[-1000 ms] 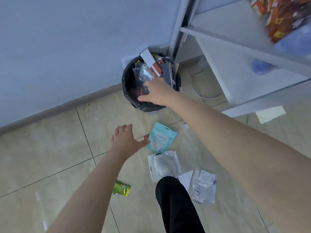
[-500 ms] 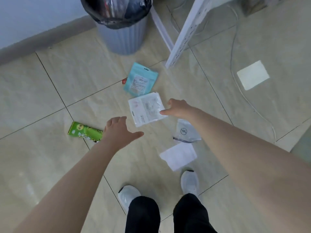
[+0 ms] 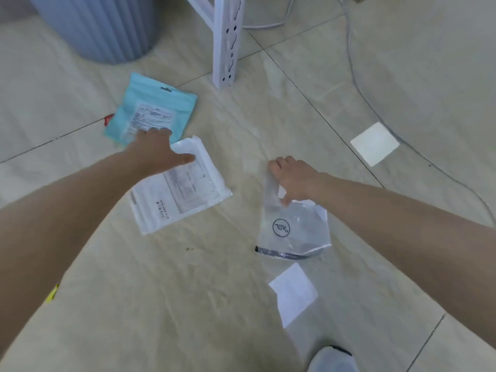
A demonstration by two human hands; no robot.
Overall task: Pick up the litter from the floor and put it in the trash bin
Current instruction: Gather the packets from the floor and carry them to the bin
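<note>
The grey-blue ribbed trash bin (image 3: 102, 30) stands at the top left; only its lower wall shows. On the tiled floor lie a teal pouch (image 3: 150, 108), a white flat packet (image 3: 182, 194), a clear plastic bag with a round logo (image 3: 292, 229) and a white paper sheet (image 3: 295, 291). My left hand (image 3: 158, 151) is spread low over the packets, fingertips at the teal pouch's lower edge and thumb on the white packet. My right hand (image 3: 292, 175) pinches the clear bag's top edge between thumb and fingers.
A white perforated shelf leg (image 3: 225, 41) stands right of the bin. A grey cable (image 3: 357, 76) curves across the floor on the right, next to a white square sheet (image 3: 374, 143). A yellow-green wrapper (image 3: 52, 294) peeks from under my left arm. My shoe (image 3: 332, 358) is bottom right.
My right hand left the bin, came down to the floor and closed on the clear bag. My left hand moved forward onto the white and teal packets. The view dropped closer to the floor.
</note>
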